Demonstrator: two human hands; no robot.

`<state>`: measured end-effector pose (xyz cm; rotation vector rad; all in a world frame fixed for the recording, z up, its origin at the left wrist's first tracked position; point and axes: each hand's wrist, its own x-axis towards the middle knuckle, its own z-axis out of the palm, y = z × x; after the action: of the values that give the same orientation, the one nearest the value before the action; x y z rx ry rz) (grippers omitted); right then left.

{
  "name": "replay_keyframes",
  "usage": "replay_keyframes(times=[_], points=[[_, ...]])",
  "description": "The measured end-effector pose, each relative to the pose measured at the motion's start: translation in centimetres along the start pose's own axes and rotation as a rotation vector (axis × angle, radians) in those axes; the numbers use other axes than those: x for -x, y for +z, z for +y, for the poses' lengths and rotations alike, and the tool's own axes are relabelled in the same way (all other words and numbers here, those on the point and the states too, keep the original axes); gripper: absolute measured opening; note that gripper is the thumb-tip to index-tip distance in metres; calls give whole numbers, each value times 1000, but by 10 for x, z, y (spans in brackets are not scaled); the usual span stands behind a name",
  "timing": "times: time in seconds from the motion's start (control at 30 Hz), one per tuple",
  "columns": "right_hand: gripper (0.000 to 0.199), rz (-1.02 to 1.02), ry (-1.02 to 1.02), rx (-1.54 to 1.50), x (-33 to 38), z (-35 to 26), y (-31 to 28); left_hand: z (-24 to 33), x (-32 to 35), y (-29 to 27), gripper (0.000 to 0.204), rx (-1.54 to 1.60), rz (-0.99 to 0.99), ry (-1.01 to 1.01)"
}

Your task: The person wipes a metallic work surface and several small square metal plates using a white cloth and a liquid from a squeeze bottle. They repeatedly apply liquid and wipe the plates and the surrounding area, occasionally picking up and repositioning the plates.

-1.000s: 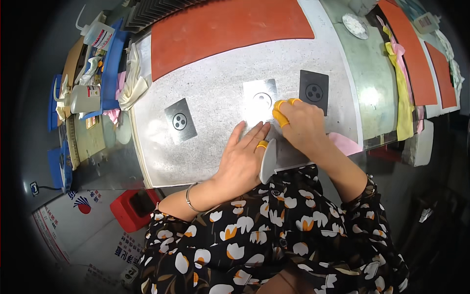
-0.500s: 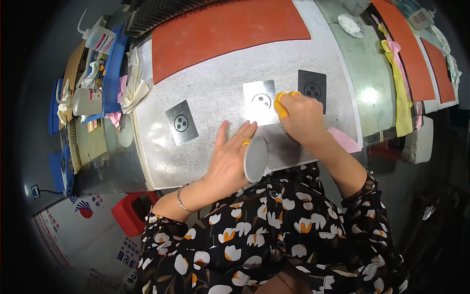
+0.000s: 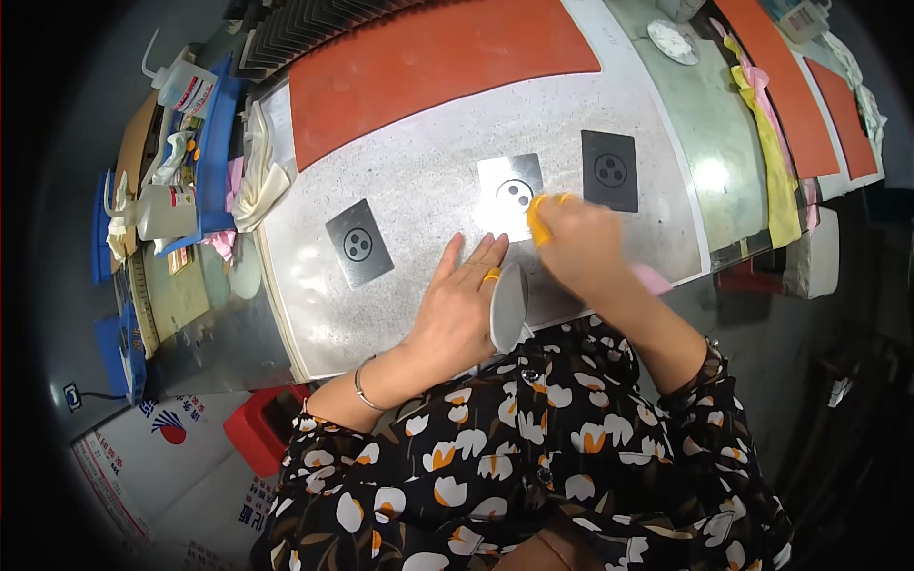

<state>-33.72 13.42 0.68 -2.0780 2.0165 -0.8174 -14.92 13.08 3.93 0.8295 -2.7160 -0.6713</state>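
Note:
The middle metal plate [image 3: 505, 181], bright silver with a printed circle holding three dots, lies flat on the grey-speckled sheet. My left hand [image 3: 459, 303] rests with fingers stretched out at its lower left edge, a yellow band on one finger. Beside that hand's thumb side is a pale grey round disc [image 3: 509, 309]; whether the hand holds it I cannot tell. My right hand [image 3: 583, 246], with yellow covers on its fingertips, is curled down at the plate's lower right, slightly blurred. Anything pinched in it is hidden. Similar darker plates lie left [image 3: 359, 244] and right [image 3: 609, 171].
Across the far side lies an orange-red mat [image 3: 438, 76], with a rack of dark upright plates [image 3: 324, 38] behind. Squeeze bottles [image 3: 167, 211] and a white cloth [image 3: 257, 171] are at left. A dish of white powder [image 3: 672, 43] and yellow cloth [image 3: 781, 190] are at right.
My right hand has shifted slightly down and left over the middle plate, showing more of the right plate. My left hand stays at the plate's lower edge. The view has tilted a little.

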Motion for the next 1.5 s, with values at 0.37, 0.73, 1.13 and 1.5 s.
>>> replay_keyframes(times=[0.37,0.73,1.13,1.5], points=[[3,4,-32,8,4,-9,4,-4,5,3,51,23,28,19],[10,213,86,-102,-4,21,-6,-6,9,2,50,90,77,-6],[15,-164,-433,-165,2,44,-33,6,10,-5,43,43,11,-120],[18,-140,-553,-281,-1,52,-21,9,10,-4,39,74,52,-193]])
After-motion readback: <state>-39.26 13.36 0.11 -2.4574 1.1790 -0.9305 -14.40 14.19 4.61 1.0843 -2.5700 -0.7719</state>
